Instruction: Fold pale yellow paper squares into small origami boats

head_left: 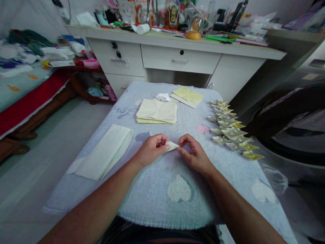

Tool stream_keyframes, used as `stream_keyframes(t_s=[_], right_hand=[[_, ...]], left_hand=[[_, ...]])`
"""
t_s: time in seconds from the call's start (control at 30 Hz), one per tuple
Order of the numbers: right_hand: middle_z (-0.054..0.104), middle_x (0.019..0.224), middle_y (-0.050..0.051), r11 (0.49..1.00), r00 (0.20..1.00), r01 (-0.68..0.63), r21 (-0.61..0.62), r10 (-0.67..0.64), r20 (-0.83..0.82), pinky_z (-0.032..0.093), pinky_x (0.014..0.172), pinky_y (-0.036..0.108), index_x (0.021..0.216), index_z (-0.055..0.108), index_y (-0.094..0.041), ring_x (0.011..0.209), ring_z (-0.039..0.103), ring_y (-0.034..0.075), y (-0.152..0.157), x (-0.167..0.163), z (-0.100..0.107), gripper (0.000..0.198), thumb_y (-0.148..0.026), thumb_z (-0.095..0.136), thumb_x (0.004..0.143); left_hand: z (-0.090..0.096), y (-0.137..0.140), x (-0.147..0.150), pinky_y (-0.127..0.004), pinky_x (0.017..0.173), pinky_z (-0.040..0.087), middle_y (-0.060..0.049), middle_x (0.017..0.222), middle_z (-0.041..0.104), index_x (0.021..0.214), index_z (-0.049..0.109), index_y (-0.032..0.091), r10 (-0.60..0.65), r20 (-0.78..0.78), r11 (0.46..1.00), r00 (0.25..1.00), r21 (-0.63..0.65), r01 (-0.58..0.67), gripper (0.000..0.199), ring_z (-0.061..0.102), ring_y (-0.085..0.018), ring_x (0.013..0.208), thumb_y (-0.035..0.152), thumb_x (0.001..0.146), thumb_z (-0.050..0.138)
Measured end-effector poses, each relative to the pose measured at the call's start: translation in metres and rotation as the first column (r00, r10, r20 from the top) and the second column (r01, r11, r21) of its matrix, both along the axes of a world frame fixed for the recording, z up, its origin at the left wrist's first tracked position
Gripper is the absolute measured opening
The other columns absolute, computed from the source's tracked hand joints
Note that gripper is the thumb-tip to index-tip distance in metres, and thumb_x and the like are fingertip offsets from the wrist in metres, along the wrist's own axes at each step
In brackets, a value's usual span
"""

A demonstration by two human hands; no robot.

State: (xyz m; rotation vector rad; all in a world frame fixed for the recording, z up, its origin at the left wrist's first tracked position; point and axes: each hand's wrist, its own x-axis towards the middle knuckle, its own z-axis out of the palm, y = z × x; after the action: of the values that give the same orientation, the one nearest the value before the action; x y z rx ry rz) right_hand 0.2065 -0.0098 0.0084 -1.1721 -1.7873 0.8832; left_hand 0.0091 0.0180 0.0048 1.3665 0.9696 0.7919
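Both hands on one small folded paper (172,146), pale, roughly triangular, at the middle of the table, near side of the stacked sheets. Left hand (154,149) grips its left end between thumb and curled fingers; right hand (194,152) pinches the pointed right tip, thumb and forefinger closed on it, other fingers bent. Can't tell whether the paper touches the tabletop or sits just above it. Table is covered by a blue cloth (149,193) with hearts and lettering; a white heart (179,189) shows near the hands. Left of the left hand: a long folded bundle of white paper (105,152), lying at a slant. Far of the hands: a stack of creased sheets (156,110), cream on top, yellow showing at its near edge. Behind that, a crumpled white paper (162,97); to its right, a yellow sheet (188,94) overlapping a white one. Right side: folded boat shapes (232,132), white and yellow, packed in rows running far to near along the table edge. Clear plastic bag (275,179) near right, by the table edge. Far end: white desk (165,40) with drawers, top cluttered, amber bottle (172,17) included.
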Motion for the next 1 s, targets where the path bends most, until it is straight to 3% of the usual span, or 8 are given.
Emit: stream_keyframes(t_s=[0.27,0.47,0.7,0.83,1.0], right_hand=[[0.056,0.088,0.004,0.996,0.984,0.009,0.093,-0.026,0.178,0.041,0.083,0.033,0.085,0.056,-0.021,0.088,0.054,0.019,0.0004,-0.002,0.0025,0.003,-0.02,0.053,0.088],[0.056,0.09,0.004,0.988,0.973,-0.015,0.153,-0.02,0.228,0.04,0.082,0.034,0.087,0.057,-0.02,0.089,0.053,0.019,0.0011,-0.0017,-0.0012,0.006,-0.014,0.054,0.087],[0.057,0.087,0.005,0.983,0.954,-0.013,0.185,-0.044,0.298,0.039,0.078,0.034,0.083,0.058,-0.019,0.086,0.051,0.02,0.0044,-0.0034,-0.0046,0.008,-0.012,0.056,0.088],[0.057,0.086,0.004,0.982,0.959,-0.009,0.191,-0.045,0.279,0.039,0.079,0.034,0.082,0.058,-0.019,0.086,0.051,0.02,0.0044,-0.004,-0.0031,0.009,-0.012,0.056,0.088],[0.054,0.088,0.003,0.989,0.991,0.049,0.14,-0.066,0.119,0.042,0.074,0.029,0.091,0.055,-0.019,0.082,0.052,0.017,0.0043,-0.0005,-0.0067,0.012,-0.017,0.064,0.084]], left_hand=[[-0.0026,-0.0013,-0.0007,-0.021,0.058,0.036,0.004,0.07,0.053,0.085,0.059,0.016,0.043,-0.137,0.987,0.99,0.162,-0.02,0.016,0.048,-0.009,0.063,0.03,0.08,0.063],[0.0039,-0.0055,0.0004,-0.021,0.061,0.038,0.004,0.07,0.056,0.084,0.063,0.016,0.104,-0.271,0.944,0.957,0.331,-0.009,0.009,0.05,-0.01,0.064,0.025,0.083,0.061],[0.0055,-0.0094,0.0022,-0.022,0.065,0.041,0.002,0.075,0.064,0.084,0.066,0.017,0.161,-0.324,0.882,0.932,0.471,0.012,0.007,0.056,-0.011,0.068,0.022,0.085,0.061],[0.0057,-0.0099,0.0024,-0.023,0.067,0.042,0.001,0.077,0.066,0.082,0.066,0.017,0.202,-0.311,0.843,0.929,0.538,-0.003,0.004,0.057,-0.011,0.069,0.02,0.083,0.062],[0.0059,-0.0078,0.0006,-0.023,0.067,0.043,0.002,0.075,0.064,0.082,0.065,0.017,0.219,-0.273,0.83,0.937,0.557,-0.032,0.002,0.056,-0.011,0.067,0.018,0.082,0.062]])
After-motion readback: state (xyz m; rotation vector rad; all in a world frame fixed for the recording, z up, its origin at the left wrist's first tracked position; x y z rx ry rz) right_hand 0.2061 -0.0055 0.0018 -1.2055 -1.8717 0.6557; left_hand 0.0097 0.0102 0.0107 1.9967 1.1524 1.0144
